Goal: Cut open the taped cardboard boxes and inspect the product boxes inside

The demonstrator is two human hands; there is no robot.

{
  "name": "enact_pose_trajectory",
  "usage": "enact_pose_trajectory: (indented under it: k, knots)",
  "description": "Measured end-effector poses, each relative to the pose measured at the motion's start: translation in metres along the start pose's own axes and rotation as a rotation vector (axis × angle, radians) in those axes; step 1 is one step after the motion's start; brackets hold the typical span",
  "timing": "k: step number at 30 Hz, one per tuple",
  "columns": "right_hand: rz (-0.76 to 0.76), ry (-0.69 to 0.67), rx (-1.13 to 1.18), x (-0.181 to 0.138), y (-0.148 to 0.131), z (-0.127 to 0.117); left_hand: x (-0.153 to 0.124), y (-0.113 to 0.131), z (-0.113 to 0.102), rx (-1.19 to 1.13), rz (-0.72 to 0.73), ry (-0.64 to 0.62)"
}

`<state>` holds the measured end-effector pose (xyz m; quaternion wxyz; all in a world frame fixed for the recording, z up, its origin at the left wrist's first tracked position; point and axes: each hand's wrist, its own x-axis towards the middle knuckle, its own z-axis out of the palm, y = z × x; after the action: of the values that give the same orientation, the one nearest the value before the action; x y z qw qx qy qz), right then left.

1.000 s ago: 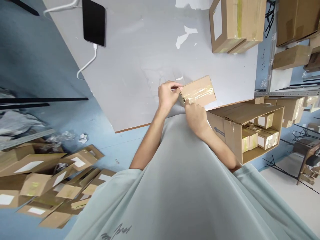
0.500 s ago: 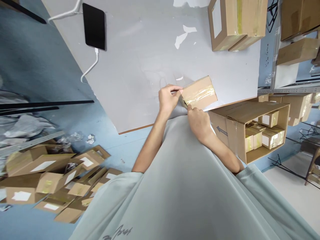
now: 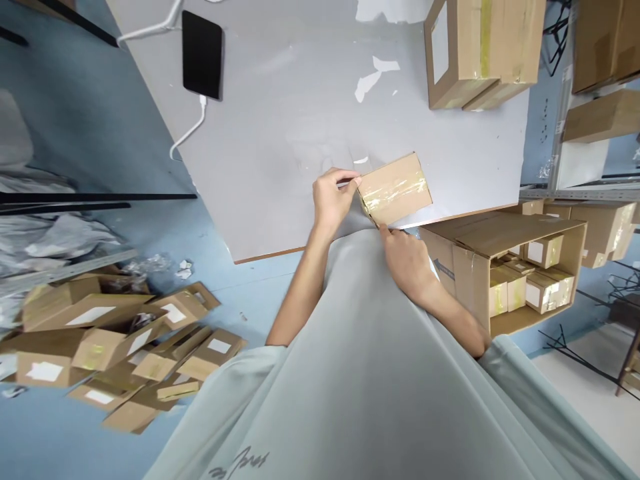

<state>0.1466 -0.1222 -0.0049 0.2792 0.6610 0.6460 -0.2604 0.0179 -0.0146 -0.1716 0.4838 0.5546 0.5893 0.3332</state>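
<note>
Right hand (image 3: pixel 407 265) shifted along box (image 3: pixel 398 189).

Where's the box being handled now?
In the head view, the box sits right of centre by the table's near edge, left hand and right hand at its left end.

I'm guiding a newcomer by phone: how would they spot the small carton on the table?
Find the near edge of the grey table. There, the left hand and right hand meet the small carton, tape along its top. Unlike the larger cartons farther back, it's being touched.
</note>
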Motion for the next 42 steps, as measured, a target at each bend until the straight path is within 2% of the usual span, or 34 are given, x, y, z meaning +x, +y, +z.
enact_pose_trajectory:
  k: [4, 6, 8, 11, 14, 17, 22, 28, 34, 42]
  knots:
    - [0.046, 0.121, 0.128, -0.005, 0.041, -0.005, -0.003, 0.011, -0.003, 0.09, 0.029, 0.001]
    - [0.072, 0.171, 0.235, -0.001, 0.068, -0.004, -0.008, 0.024, 0.003, 0.165, 0.09, 0.025]
    - [0.075, 0.222, 0.34, 0.007, 0.096, 0.001, -0.013, 0.038, 0.017, 0.234, 0.172, 0.019]
    - [0.059, 0.313, 0.452, 0.019, 0.131, 0.008, -0.017, 0.056, 0.049, 0.317, 0.286, -0.061]
    - [0.019, 0.364, 0.508, 0.031, 0.154, 0.013, -0.017, 0.065, 0.079, 0.382, 0.347, -0.126]
    - [-0.049, 0.382, 0.545, 0.044, 0.167, 0.014, -0.017, 0.064, 0.095, 0.423, 0.342, -0.135]
    - [-0.14, 0.338, 0.533, 0.071, 0.173, 0.016, -0.019, 0.059, 0.102, 0.454, 0.289, -0.092]
    - [-0.167, 0.283, 0.431, 0.091, 0.167, 0.012, -0.019, 0.054, 0.106, 0.463, 0.268, -0.045]
    - [-0.141, 0.244, 0.392, 0.09, 0.159, 0.003, -0.018, 0.046, 0.107, 0.414, 0.25, -0.035]
    - [0.021, 0.17, 0.263, 0.076, 0.131, -0.004, -0.02, 0.048, 0.106, 0.366, 0.251, -0.046]
